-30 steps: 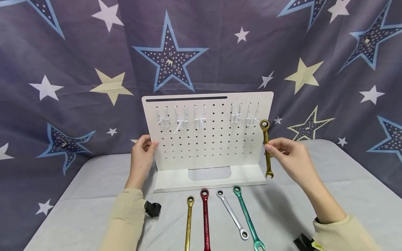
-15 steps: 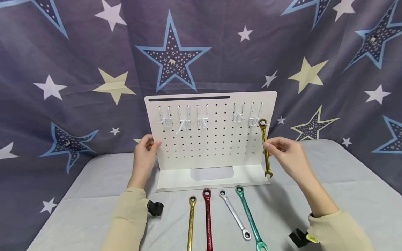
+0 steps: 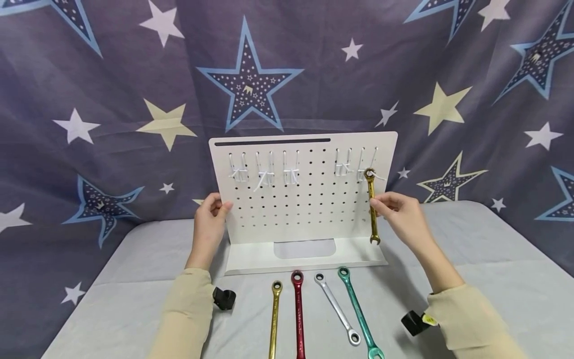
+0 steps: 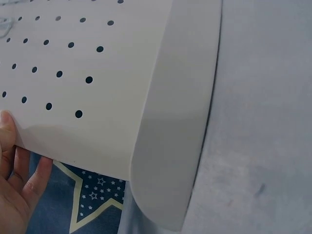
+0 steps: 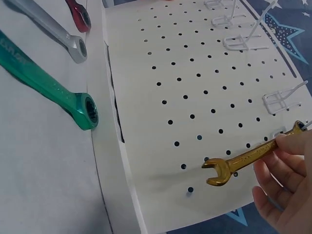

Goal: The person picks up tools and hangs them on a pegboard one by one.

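Observation:
A white pegboard stands on the table with several white wire hooks along its upper part. My left hand grips the board's left edge between thumb and fingers; in the left wrist view the fingers lie behind it. My right hand pinches a gold combination wrench by its shank, near the board's right side. The wrench hangs upright, its ring end up at the rightmost hook and its open end down. The hook's tip shows through the ring.
In front of the board lie a gold wrench, a red wrench, a silver wrench and a green wrench. A star-patterned cloth hangs behind the grey-covered table.
My right hand has moved left with the gold wrench, bringing its ring from beside the board onto the rightmost hook. The left hand keeps its grip on the board edge.

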`<action>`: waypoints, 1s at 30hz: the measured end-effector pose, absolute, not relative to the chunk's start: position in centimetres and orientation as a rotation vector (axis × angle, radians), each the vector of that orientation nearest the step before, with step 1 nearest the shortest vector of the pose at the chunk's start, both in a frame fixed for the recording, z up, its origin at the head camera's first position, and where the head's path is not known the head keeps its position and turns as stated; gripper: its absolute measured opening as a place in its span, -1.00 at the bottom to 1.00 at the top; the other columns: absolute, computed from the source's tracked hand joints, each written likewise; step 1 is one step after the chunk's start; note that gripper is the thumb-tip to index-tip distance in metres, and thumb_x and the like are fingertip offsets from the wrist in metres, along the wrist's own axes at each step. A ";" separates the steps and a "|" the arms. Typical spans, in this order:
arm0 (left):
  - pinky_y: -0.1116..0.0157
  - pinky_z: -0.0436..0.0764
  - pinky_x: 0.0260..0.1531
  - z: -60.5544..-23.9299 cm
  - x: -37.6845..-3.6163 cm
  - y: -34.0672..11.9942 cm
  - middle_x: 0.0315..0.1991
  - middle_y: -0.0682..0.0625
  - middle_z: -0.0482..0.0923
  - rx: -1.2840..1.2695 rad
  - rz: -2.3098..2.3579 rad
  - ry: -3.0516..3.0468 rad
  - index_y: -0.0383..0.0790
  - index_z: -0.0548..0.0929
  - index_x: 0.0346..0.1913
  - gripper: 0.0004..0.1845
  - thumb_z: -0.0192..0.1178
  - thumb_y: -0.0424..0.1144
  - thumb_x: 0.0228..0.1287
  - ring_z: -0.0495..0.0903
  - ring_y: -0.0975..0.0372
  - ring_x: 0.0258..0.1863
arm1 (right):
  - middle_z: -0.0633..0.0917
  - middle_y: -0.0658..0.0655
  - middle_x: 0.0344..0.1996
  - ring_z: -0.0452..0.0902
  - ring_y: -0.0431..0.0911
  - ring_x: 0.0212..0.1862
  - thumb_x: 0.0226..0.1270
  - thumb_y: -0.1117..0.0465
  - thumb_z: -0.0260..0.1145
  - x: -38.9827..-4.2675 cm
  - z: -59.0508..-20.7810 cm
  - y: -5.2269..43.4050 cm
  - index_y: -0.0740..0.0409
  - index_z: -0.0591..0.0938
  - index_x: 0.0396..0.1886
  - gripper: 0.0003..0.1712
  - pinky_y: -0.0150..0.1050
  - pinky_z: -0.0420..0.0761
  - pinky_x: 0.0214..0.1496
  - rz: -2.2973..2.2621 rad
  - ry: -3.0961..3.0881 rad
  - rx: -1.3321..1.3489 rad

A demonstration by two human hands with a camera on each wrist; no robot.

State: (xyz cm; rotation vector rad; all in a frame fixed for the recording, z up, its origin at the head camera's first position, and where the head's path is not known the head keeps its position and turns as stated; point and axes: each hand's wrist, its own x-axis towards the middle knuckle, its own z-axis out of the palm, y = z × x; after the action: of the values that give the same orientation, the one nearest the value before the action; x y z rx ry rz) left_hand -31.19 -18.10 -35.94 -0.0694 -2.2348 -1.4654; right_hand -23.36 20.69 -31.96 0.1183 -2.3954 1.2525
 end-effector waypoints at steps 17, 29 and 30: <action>0.45 0.36 -0.35 -36.0 -31.1 -18.2 -0.25 -0.14 0.53 -0.091 -1.486 -2.219 -0.31 0.58 -0.05 -0.81 0.22 -0.27 0.40 0.40 0.18 -0.29 | 0.75 0.23 -0.25 0.60 -0.31 -0.39 0.46 0.10 0.28 -26.1 -33.4 20.1 0.42 0.65 -0.03 -0.59 -0.42 0.57 -0.31 1.417 -2.345 0.048; 0.41 0.38 -0.32 -35.9 -31.1 -18.2 -0.26 -0.14 0.53 -0.086 -1.485 -2.218 -0.31 0.58 -0.04 -0.80 0.23 -0.27 0.40 0.41 0.18 -0.29 | 0.73 0.34 -0.17 0.68 -0.17 -0.30 0.48 0.19 0.24 -25.5 -33.5 21.2 0.38 0.66 -0.01 -0.69 -0.42 0.60 -0.26 1.283 -2.428 0.177; 0.41 0.38 -0.32 -35.9 -31.1 -18.2 -0.26 -0.14 0.53 -0.087 -1.490 -2.216 -0.31 0.58 -0.04 -0.80 0.23 -0.27 0.40 0.41 0.18 -0.29 | 0.74 0.33 -0.18 0.69 -0.13 -0.29 0.49 0.21 0.23 -25.2 -33.5 21.3 0.38 0.66 -0.02 -0.70 -0.42 0.60 -0.25 1.261 -2.444 0.197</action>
State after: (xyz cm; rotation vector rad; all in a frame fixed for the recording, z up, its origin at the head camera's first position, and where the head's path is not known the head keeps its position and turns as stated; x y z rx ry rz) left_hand -31.13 -18.20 -35.92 -0.0875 -2.2159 -1.4897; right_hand -25.23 21.32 -33.53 0.1967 -2.4436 1.2607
